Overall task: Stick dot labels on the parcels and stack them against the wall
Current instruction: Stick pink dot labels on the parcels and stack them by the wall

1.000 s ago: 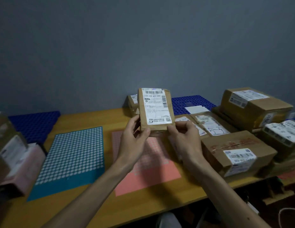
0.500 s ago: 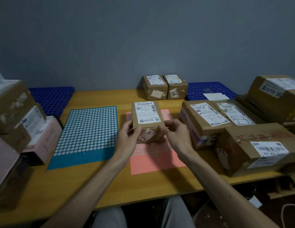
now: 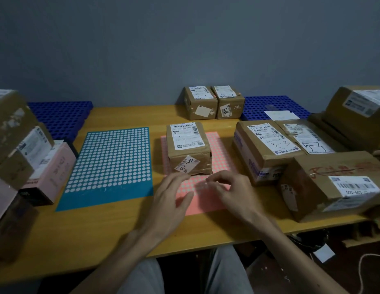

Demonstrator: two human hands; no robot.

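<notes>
Currently, head view, the only one supplied. The small brown parcel (image 3: 188, 148), held up in both hands a second ago and being lowered half a second ago, now stands free on the far part of the pink dot-label sheet (image 3: 206, 200), centre of the frame, shipping label upward. Neither hand touches it.

Both hands have drawn back towards the lower centre of the frame, over the near part of that sheet. The left hand (image 3: 171, 200) is spread wide, fingers extended and relaxed, holding nothing. The right hand (image 3: 229, 192) has its fingers curled loosely down towards the sheet; whether the tips pinch a dot is too blurred to tell.

Assessment: the set-down is complete and the step in hand appears to be taking a pink dot for this parcel. No dot is seen on it yet.

Two small parcels (image 3: 200, 102) already sit against the wall (image 3: 184, 49), upper centre. A teal dot-label sheet (image 3: 112, 164) lies left of centre on the wooden table (image 3: 100, 236). Further parcels (image 3: 267, 149) are piled at the right.
</notes>
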